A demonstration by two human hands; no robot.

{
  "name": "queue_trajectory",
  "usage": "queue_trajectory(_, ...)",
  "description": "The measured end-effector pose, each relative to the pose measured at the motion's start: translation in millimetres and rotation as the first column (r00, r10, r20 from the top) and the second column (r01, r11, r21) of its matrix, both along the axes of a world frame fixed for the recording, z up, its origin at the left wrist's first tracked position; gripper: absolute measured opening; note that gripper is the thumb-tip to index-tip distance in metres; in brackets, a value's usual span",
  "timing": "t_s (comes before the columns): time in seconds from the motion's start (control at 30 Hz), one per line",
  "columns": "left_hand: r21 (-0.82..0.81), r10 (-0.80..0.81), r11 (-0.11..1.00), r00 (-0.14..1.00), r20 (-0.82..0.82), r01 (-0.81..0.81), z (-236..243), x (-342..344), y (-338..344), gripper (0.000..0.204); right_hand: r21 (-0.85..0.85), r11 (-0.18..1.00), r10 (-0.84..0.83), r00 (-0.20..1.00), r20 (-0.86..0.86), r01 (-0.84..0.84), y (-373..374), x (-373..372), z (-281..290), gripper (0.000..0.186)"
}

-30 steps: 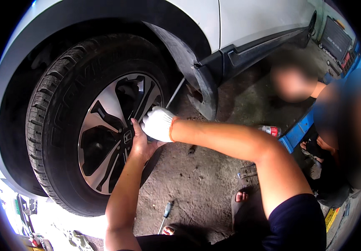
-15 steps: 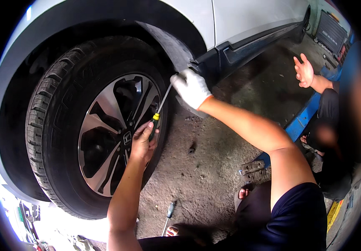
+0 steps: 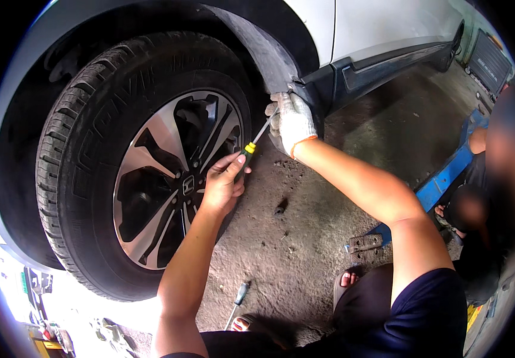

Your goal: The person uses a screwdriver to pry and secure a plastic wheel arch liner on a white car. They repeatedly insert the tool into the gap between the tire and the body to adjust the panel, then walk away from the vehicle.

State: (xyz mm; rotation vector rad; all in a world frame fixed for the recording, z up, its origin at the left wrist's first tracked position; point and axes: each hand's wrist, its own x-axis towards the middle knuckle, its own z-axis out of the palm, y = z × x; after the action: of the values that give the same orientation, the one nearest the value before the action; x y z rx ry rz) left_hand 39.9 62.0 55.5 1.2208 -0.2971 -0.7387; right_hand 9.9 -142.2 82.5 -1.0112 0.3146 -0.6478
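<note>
My left hand [image 3: 226,185] grips a screwdriver [image 3: 246,154] with a dark green handle and yellow collar, beside the alloy wheel [image 3: 144,161] and black tyre [image 3: 72,179]. Its shaft rises to my right hand [image 3: 292,122], in a white glove with an orange cuff. Those fingers are curled at the shaft's upper end, against the loose rear edge of the grey wheel-arch liner [image 3: 251,42] and dark mud flap [image 3: 313,105]. The shaft's tip and what exactly those fingers grip are hidden.
The white car body [image 3: 389,30] spans the top. At right, another person [image 3: 508,155] squats beside a blue metal lift arm [image 3: 448,179] with a steel pad [image 3: 365,244]. A second screwdriver [image 3: 239,295] lies on the concrete floor. A grey case [image 3: 487,59] stands at back right.
My gloved hand has moved up and right from the wheel to the liner edge. My left hand, with the screwdriver, has shifted up and right. The other person's raised hand has lowered.
</note>
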Motion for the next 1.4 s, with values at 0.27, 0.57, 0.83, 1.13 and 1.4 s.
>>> queue_trajectory(0.27,-0.058,-0.027,0.998,0.999,-0.040,0.025,-13,-2,-3,0.033,-0.014,1.000,0.021,1.000,0.015,-0.021,0,-4,4,0.029)
queue_trajectory(0.57,-0.158,-0.150,0.982,0.945,-0.292,0.107,-17,2,-2,0.027,-0.065,0.997,0.036,0.999,-0.014,-0.037,-2,-7,10,0.024)
queue_trajectory(0.83,-0.243,-0.264,0.956,0.843,-0.469,0.164,-17,3,-2,0.029,-0.068,0.996,0.059,0.998,0.026,-0.057,-8,-3,2,0.023)
queue_trajectory(1.13,-0.273,-0.273,0.951,0.804,-0.529,0.143,-21,1,-4,0.033,-0.098,0.993,0.064,0.997,0.040,-0.060,-10,-5,0,0.024)
queue_trajectory(1.4,-0.221,-0.240,0.965,0.819,-0.521,0.143,-15,5,-2,0.031,-0.054,0.996,0.068,0.997,0.039,-0.066,-10,-3,-1,0.023)
